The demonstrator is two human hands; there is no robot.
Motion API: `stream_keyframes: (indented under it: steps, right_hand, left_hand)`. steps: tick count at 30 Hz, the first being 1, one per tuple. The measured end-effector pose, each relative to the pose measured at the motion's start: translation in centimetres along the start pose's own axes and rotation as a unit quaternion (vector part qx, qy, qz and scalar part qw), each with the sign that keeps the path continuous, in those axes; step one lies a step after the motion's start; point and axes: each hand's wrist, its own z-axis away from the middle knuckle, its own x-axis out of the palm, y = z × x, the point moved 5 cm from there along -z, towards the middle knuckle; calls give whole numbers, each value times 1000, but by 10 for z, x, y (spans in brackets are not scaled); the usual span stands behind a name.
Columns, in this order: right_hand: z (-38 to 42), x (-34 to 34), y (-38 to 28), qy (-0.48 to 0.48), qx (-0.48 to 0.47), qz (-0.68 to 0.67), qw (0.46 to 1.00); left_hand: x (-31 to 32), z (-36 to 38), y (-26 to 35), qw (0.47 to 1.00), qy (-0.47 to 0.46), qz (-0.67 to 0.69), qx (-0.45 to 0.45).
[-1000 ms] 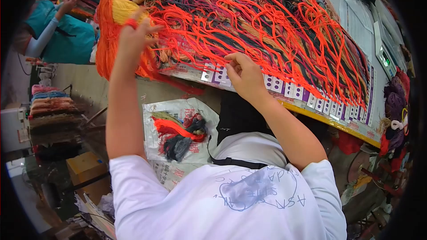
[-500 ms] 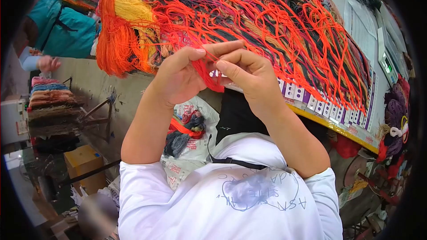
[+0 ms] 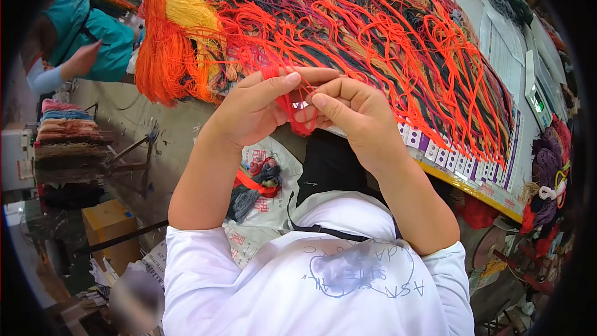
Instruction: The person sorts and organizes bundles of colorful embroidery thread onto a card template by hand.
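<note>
Red strand (image 3: 297, 107): a thin bundle of red thread, pinched between both hands just in front of the table edge; its lower end loops down below the fingers.
Left hand (image 3: 252, 112): closed on the strand, thumb and forefinger pressed together at its upper part.
Right hand (image 3: 357, 115): also closed on the strand, fingertips touching those of the left hand.
Thread pile (image 3: 373, 37): orange, dark, tan and maroon strands lie crossed over one another on the table right behind the hands; the held strand seems to run up into them.
Tangle risk: pulling may drag neighbouring strands along, since they overlap closely, and knot the bundle.
Slip risk: the strand is thin and held only at the fingertips, so a loose pinch could drop it toward the bag (image 3: 261, 177) of threads below.
Label row (image 3: 448, 155): small cards line the table edge near the right hand; a tug could shift strands off their cards.
Orange skein (image 3: 165, 56): hangs over the table corner, near the left hand, apart from it.
</note>
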Motion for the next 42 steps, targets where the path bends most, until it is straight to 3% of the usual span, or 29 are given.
stream_keyframes:
  steps: [3, 6, 7, 9, 10, 12, 13, 14, 15, 16, 17, 18, 19, 20, 21, 23, 25, 26, 27, 29, 30, 31, 33, 34, 36, 37, 40, 42]
  right_hand:
    - [0, -4, 1, 40, -31, 56, 997]
    - [2, -12, -7, 56, -61, 110, 990]
    - [0, -17, -6, 60, -80, 112, 989]
    - [2, -32, -10, 63, -18, 17, 998]
    - [6, -44, -14, -22, 15, -95, 995]
    - [36, -91, -38, 1, 67, -233, 970]
    - [58, -133, -58, 87, 2, -176, 981]
    - [91, -186, -77, 208, -29, -216, 953]
    - [124, -240, -100, 179, -92, -277, 940]
    - [172, -307, -130, 180, -146, -251, 940]
    - [224, -372, -164, 195, -180, -254, 930]
    - [295, -426, -196, 414, -310, -135, 845]
    - [381, -519, -238, 395, -309, -202, 841]
    - [444, -561, -276, 450, -332, -65, 827]
    - [423, -491, -277, 525, -438, -123, 720]
    - [372, -468, -293, 384, -379, -22, 842]
    - [199, -276, -210, 425, -284, 36, 859]
    - [152, -237, -167, 511, -241, 65, 823]
    - [100, -193, -119, 490, -163, 108, 850]
    - [33, -140, -38, 253, -10, 196, 947]
    - [15, -104, -13, 237, 31, 254, 937]
    - [-2, -88, 16, 199, 49, 270, 941]
    - [-31, -84, 69, 147, 16, 412, 899]
    - [-33, -82, 81, 148, 16, 410, 900]
    - [-34, -71, 78, 156, -104, 488, 853]
    - [-34, -77, 85, 163, -34, 458, 873]
    - [-32, -80, 88, 202, 30, 371, 906]
    - [-30, -78, 86, 212, -8, 382, 900]
  left_hand:
    - [4, 2, 0, 991, 135, 6, 0]
    - [-2, 1, -2, 978, 206, 15, 5]
    - [-13, 1, -6, 979, 205, 16, 6]
    - [-31, 4, -10, 994, -11, 111, 16]
    - [-41, 13, -8, 992, -18, 123, -24]
    - [-80, 43, 4, 980, 41, 193, 21]
    - [-105, 65, 16, 969, 120, 206, 62]
    - [-137, 93, 24, 943, 199, 249, 99]
    - [-174, 127, 31, 927, 250, 245, 133]
    - [-210, 163, 34, 909, 300, 238, 164]
    - [-240, 200, 38, 889, 335, 243, 198]
    - [-261, 230, 41, 867, 368, 246, 229]
    - [-264, 248, 49, 866, 357, 241, 252]
    - [-261, 258, 57, 865, 345, 237, 277]
    - [-245, 249, 62, 887, 251, 249, 296]
    - [-218, 217, 63, 892, 266, 237, 278]
    - [-185, 165, 44, 908, 296, 196, 223]
    - [-162, 133, 29, 918, 310, 169, 182]
    - [-134, 105, 13, 923, 348, 115, 116]
    - [-107, 57, -25, 961, 273, 26, -23]
    - [-94, 40, -44, 960, 273, 8, -69]
    - [-86, 28, -58, 960, 261, -26, -98]
    - [-76, 13, -78, 939, 279, -155, -131]
    - [-77, 7, -85, 934, 270, -192, -132]
    - [-76, 1, -84, 925, 276, -224, -134]
    - [-76, -1, -84, 915, 284, -252, -134]
    - [-72, -10, -81, 921, 290, -210, -156]
    - [-77, -18, -89, 927, 274, -194, -167]
